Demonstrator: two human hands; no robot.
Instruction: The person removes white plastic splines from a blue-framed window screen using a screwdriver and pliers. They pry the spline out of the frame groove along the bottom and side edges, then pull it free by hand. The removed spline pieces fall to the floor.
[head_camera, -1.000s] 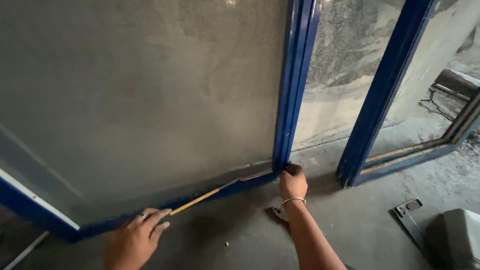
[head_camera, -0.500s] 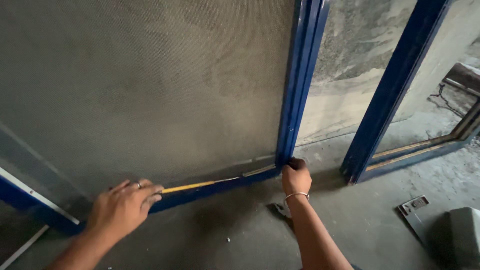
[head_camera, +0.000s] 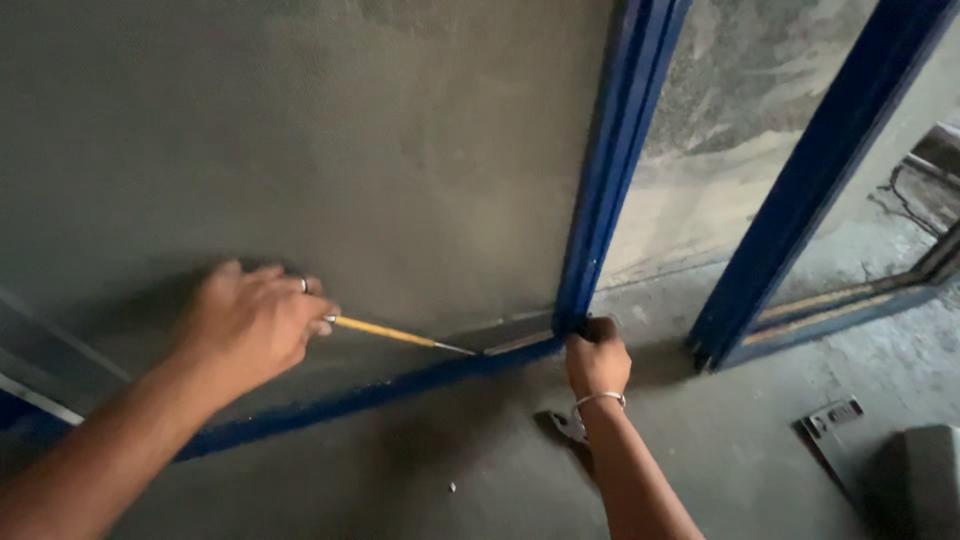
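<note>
My left hand (head_camera: 255, 325) pinches a yellow tape (head_camera: 385, 332); at three o'clock, my right hand (head_camera: 597, 362) clamps its dark case against the blue frame (head_camera: 610, 190).

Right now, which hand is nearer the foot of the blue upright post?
Right. The right hand sits at the foot of the blue upright post, against the corner. The left hand is well off to the left, holding the yellow tape.
</note>
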